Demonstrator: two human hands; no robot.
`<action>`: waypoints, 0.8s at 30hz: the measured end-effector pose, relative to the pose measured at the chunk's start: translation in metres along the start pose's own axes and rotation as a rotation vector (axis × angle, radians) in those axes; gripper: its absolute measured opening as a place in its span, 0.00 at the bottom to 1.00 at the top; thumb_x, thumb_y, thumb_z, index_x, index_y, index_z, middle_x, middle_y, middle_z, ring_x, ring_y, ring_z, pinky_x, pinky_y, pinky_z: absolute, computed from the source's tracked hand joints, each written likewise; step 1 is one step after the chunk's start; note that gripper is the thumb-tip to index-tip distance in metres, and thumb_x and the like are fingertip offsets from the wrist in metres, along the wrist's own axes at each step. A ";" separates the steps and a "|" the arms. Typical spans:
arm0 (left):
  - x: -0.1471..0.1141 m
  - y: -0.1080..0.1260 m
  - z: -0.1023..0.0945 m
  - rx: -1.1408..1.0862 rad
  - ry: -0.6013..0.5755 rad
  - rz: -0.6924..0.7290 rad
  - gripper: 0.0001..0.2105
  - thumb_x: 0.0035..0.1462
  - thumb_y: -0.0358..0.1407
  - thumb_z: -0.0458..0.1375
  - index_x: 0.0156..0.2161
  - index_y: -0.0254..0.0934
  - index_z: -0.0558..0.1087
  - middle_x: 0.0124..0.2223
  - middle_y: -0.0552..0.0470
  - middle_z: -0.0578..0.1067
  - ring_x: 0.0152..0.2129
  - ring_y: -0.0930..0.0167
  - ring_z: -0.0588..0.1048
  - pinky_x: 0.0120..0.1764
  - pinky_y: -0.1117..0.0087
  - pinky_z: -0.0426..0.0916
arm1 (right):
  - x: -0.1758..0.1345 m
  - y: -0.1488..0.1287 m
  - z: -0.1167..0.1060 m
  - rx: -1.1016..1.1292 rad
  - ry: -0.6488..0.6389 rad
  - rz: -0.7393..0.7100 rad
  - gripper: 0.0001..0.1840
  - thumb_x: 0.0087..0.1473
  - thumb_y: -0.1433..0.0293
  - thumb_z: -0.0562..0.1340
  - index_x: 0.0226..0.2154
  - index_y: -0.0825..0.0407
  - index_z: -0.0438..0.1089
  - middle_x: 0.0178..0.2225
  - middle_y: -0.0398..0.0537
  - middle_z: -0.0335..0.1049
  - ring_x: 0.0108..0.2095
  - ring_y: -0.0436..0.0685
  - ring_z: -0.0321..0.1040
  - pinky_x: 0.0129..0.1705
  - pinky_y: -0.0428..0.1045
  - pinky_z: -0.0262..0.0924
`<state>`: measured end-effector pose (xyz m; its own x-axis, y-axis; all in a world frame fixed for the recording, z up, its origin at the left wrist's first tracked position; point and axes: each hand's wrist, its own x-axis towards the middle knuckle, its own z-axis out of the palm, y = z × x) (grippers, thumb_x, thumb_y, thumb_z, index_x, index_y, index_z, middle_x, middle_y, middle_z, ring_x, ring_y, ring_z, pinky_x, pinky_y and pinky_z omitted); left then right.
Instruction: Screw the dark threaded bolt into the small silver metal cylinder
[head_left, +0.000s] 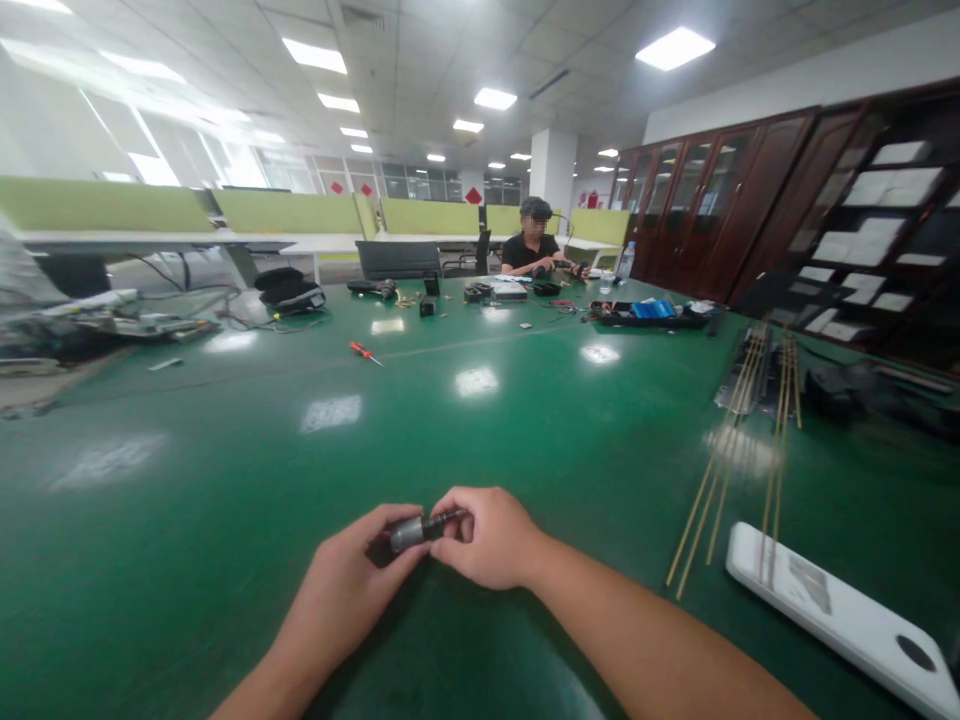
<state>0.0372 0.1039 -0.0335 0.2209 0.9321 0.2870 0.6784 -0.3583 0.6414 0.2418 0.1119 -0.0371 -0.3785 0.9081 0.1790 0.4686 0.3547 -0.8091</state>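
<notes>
Low over the front of the green table, my left hand (360,575) is closed around a small metal cylinder (407,534), silver with dark ends, perhaps a small motor. From its right end runs a thin dark ridged shaft (444,517). The thumb and fingers of my right hand (491,535) pinch the far end of that shaft, and my fingers hide part of it. Both hands nearly touch. Farther up the table lies a screwdriver (364,351) with a red-orange handle, apart from both hands.
On the right, several thin wooden sticks (720,470) lie beside a long white device (840,615). A dark tray (652,318) holding blue items, cables and small black boxes (427,300) line the far side. Across the table sits a person (529,250). Clutter (112,325) covers the left end.
</notes>
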 end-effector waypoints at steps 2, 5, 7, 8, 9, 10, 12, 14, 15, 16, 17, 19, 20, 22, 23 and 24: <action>0.000 0.001 0.000 0.001 0.003 0.009 0.15 0.52 0.47 0.61 0.42 0.42 0.76 0.39 0.53 0.80 0.35 0.65 0.78 0.38 0.70 0.72 | -0.001 -0.001 -0.001 -0.018 0.006 -0.025 0.12 0.50 0.64 0.66 0.39 0.48 0.72 0.28 0.37 0.71 0.24 0.47 0.62 0.26 0.43 0.51; -0.002 0.004 0.000 0.010 -0.010 0.038 0.15 0.53 0.47 0.61 0.42 0.42 0.77 0.39 0.52 0.80 0.35 0.64 0.78 0.38 0.70 0.72 | -0.002 0.000 -0.005 -0.010 -0.057 -0.063 0.10 0.52 0.65 0.65 0.39 0.49 0.72 0.27 0.38 0.69 0.24 0.47 0.61 0.27 0.43 0.51; -0.003 0.006 0.001 0.019 -0.021 0.059 0.14 0.54 0.46 0.61 0.42 0.42 0.77 0.39 0.52 0.80 0.35 0.65 0.78 0.39 0.70 0.73 | -0.001 0.002 -0.007 -0.003 -0.076 -0.041 0.08 0.53 0.66 0.64 0.38 0.49 0.73 0.25 0.37 0.68 0.24 0.47 0.61 0.26 0.43 0.51; -0.003 0.006 0.001 0.025 -0.021 0.065 0.13 0.54 0.46 0.60 0.42 0.42 0.76 0.39 0.53 0.80 0.36 0.65 0.78 0.39 0.70 0.73 | -0.001 0.003 -0.007 -0.015 -0.066 -0.047 0.08 0.53 0.66 0.64 0.37 0.49 0.73 0.25 0.37 0.67 0.24 0.47 0.61 0.26 0.43 0.50; -0.003 0.006 0.002 0.030 -0.018 0.068 0.13 0.55 0.45 0.60 0.42 0.43 0.76 0.39 0.53 0.80 0.36 0.65 0.78 0.39 0.70 0.73 | -0.001 0.003 -0.007 -0.023 -0.058 -0.050 0.08 0.53 0.67 0.64 0.37 0.49 0.72 0.24 0.37 0.67 0.23 0.47 0.60 0.26 0.43 0.50; -0.003 0.005 0.002 0.033 -0.016 0.071 0.12 0.55 0.45 0.60 0.42 0.43 0.76 0.39 0.53 0.80 0.36 0.65 0.78 0.38 0.70 0.73 | -0.002 0.003 -0.006 -0.029 -0.050 -0.057 0.08 0.52 0.67 0.65 0.37 0.49 0.72 0.25 0.37 0.68 0.24 0.47 0.60 0.26 0.43 0.49; -0.003 0.004 0.002 0.034 -0.016 0.074 0.12 0.55 0.44 0.61 0.42 0.43 0.76 0.39 0.53 0.80 0.36 0.65 0.78 0.39 0.70 0.73 | -0.003 0.003 -0.005 -0.032 -0.048 -0.067 0.09 0.51 0.66 0.66 0.38 0.48 0.72 0.25 0.37 0.68 0.24 0.48 0.61 0.26 0.44 0.49; -0.003 0.003 0.002 0.030 -0.025 0.074 0.12 0.55 0.43 0.61 0.43 0.43 0.76 0.40 0.54 0.80 0.36 0.65 0.78 0.40 0.70 0.72 | -0.003 0.003 -0.004 -0.029 -0.050 -0.068 0.10 0.51 0.66 0.66 0.38 0.49 0.72 0.26 0.37 0.69 0.24 0.48 0.61 0.26 0.43 0.49; -0.003 0.003 0.002 0.029 -0.026 0.074 0.11 0.54 0.43 0.61 0.43 0.43 0.76 0.40 0.54 0.80 0.36 0.66 0.78 0.40 0.70 0.72 | -0.004 0.003 -0.004 -0.028 -0.050 -0.069 0.10 0.51 0.67 0.65 0.38 0.49 0.72 0.26 0.37 0.68 0.24 0.47 0.61 0.26 0.43 0.49; -0.004 0.003 0.002 0.027 -0.026 0.072 0.11 0.54 0.42 0.61 0.43 0.44 0.76 0.40 0.54 0.80 0.36 0.66 0.78 0.40 0.70 0.72 | -0.004 0.003 -0.004 -0.028 -0.049 -0.072 0.09 0.51 0.67 0.65 0.38 0.49 0.72 0.26 0.37 0.68 0.24 0.47 0.61 0.26 0.43 0.49; -0.005 0.004 0.002 0.025 -0.022 0.071 0.11 0.54 0.42 0.61 0.43 0.44 0.76 0.40 0.54 0.80 0.36 0.66 0.78 0.40 0.70 0.72 | -0.004 0.003 -0.004 -0.027 -0.051 -0.076 0.09 0.51 0.67 0.65 0.38 0.49 0.72 0.26 0.37 0.68 0.24 0.47 0.60 0.26 0.43 0.49; -0.006 0.006 0.002 0.019 -0.013 0.066 0.11 0.54 0.42 0.61 0.42 0.44 0.76 0.39 0.55 0.80 0.36 0.66 0.78 0.40 0.70 0.72 | -0.004 0.004 -0.005 -0.023 -0.062 -0.080 0.09 0.51 0.67 0.65 0.38 0.49 0.72 0.25 0.37 0.67 0.23 0.47 0.60 0.26 0.43 0.49; -0.006 0.007 0.002 0.014 -0.010 0.061 0.11 0.54 0.41 0.61 0.42 0.44 0.76 0.39 0.55 0.80 0.36 0.67 0.78 0.40 0.70 0.72 | -0.004 0.004 -0.005 -0.021 -0.067 -0.079 0.09 0.51 0.68 0.65 0.38 0.50 0.72 0.25 0.37 0.67 0.23 0.47 0.60 0.26 0.43 0.49; -0.007 0.008 0.002 0.003 -0.013 0.048 0.11 0.54 0.41 0.61 0.42 0.44 0.76 0.40 0.55 0.79 0.37 0.67 0.78 0.40 0.70 0.71 | -0.004 0.004 -0.005 -0.015 -0.073 -0.069 0.09 0.51 0.69 0.64 0.38 0.50 0.72 0.24 0.37 0.65 0.22 0.47 0.59 0.25 0.43 0.50; -0.008 0.009 0.002 -0.001 -0.014 0.042 0.11 0.54 0.41 0.61 0.42 0.44 0.76 0.40 0.55 0.79 0.37 0.67 0.78 0.41 0.70 0.71 | -0.004 0.004 -0.005 -0.011 -0.072 -0.063 0.09 0.51 0.69 0.64 0.38 0.50 0.73 0.23 0.37 0.65 0.22 0.47 0.59 0.25 0.43 0.50; -0.009 0.009 0.002 -0.004 -0.015 0.037 0.11 0.54 0.41 0.61 0.43 0.44 0.76 0.40 0.55 0.79 0.37 0.67 0.78 0.41 0.70 0.71 | -0.004 0.004 -0.005 -0.008 -0.069 -0.058 0.09 0.51 0.70 0.64 0.38 0.50 0.73 0.23 0.37 0.65 0.22 0.47 0.59 0.25 0.43 0.50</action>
<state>0.0429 0.0928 -0.0319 0.2564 0.9187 0.3004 0.6663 -0.3931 0.6336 0.2491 0.1110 -0.0385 -0.4592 0.8686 0.1862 0.4502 0.4082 -0.7942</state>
